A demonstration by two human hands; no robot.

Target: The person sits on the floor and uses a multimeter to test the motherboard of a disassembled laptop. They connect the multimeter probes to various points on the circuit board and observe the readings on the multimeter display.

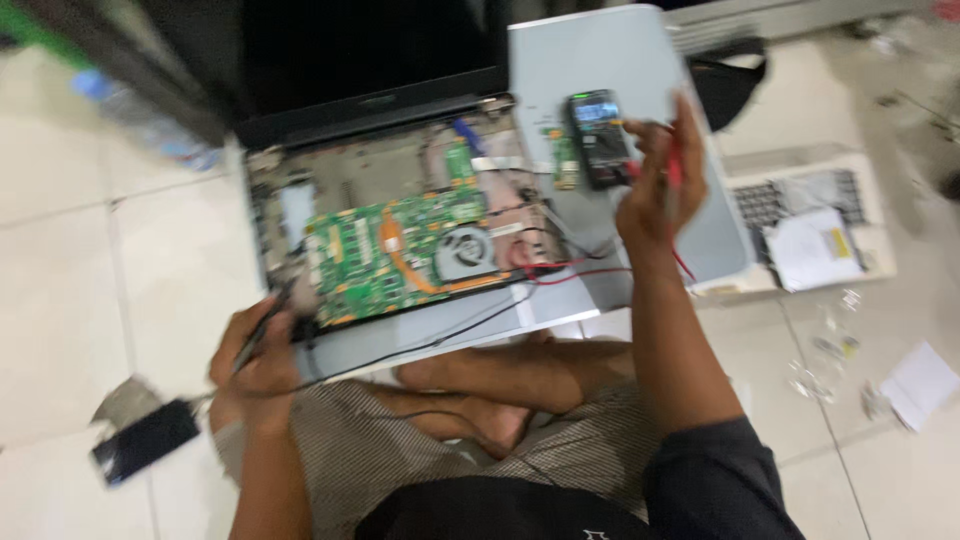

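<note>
Left hand (pixel 258 358) grips a black probe (pixel 268 322) pointing up-right (toward the opened laptop (pixel 400 240)); right hand (pixel 655 185) pinches a red probe (pixel 673 168).

laptop screen (pixel 370 50): dark, top centre | multimeter display (pixel 594 112): small, lit, bluish | phone screen (pixel 145 440): black, lower left

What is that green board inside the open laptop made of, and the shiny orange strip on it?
The green board looks like a circuit board, probably stiff fibreglass with a glossy green coating, dotted with small parts. The orange strip running to the round grey fan looks like copper, judging by its metallic orange colour. The picture is blurred, so both are best guesses.
</note>
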